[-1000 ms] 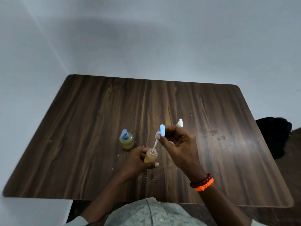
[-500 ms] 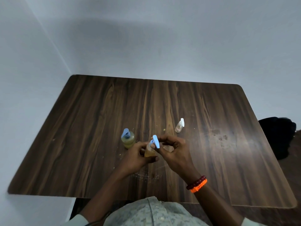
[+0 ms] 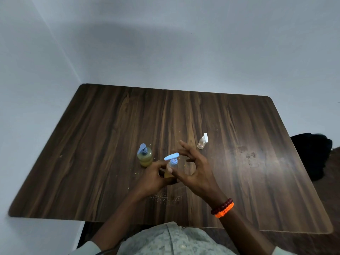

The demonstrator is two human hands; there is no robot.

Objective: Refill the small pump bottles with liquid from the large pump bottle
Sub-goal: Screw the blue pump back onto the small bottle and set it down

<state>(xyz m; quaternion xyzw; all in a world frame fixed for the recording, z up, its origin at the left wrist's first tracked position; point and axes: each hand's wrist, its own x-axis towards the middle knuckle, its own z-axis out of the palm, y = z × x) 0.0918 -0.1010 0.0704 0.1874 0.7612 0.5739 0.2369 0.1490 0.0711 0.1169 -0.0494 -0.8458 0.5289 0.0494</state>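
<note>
While left-hand fingers [image 3: 161,167] hold the amber small bottle with blue pump [image 3: 172,167], right-hand fingers [image 3: 185,147] spread wide, holding nothing; the clear white-pump bottle [image 3: 202,142] beyond them looks unfilled.

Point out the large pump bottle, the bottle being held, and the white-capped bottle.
Large pump bottle [image 3: 145,158]: head view, yellow-green body.
Held small bottle [image 3: 173,162]: head view, blue pump collar.
White-capped bottle [image 3: 201,144]: head view, clear body.

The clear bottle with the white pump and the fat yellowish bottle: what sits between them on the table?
In the head view, between the clear bottle and the yellowish bottle stands a small blue-pumped bottle, held by the left hand, with the right hand beside it.
</note>
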